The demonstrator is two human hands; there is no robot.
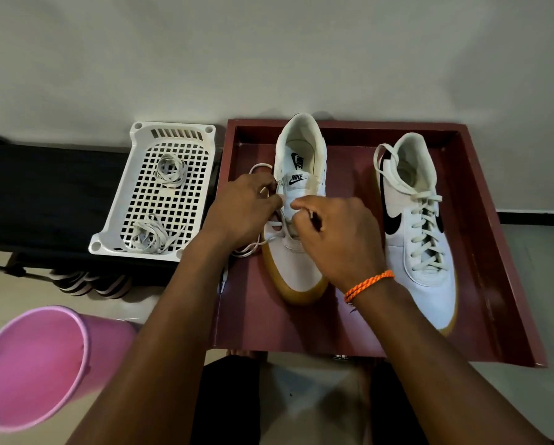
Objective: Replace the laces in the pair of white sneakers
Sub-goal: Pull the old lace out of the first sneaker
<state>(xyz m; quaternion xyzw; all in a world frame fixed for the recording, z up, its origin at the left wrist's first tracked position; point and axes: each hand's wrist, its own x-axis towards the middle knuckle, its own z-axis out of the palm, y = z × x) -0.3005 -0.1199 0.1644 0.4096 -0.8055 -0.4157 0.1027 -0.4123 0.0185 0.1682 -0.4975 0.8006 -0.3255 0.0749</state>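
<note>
Two white sneakers with gum soles stand in a dark red tray, toes toward me. The left sneaker is partly laced; its white lace trails loose off its left side. My left hand pinches that lace beside the tongue. My right hand, with an orange cord on the wrist, pinches the lace over the eyelets in the middle of the shoe. The right sneaker is fully laced and untouched. Two bundles of flat white laces lie in a white perforated basket.
The basket rests on a black bench left of the tray. A pink bucket stands at the lower left. Striped sandals lie under the bench. A pale wall rises behind everything.
</note>
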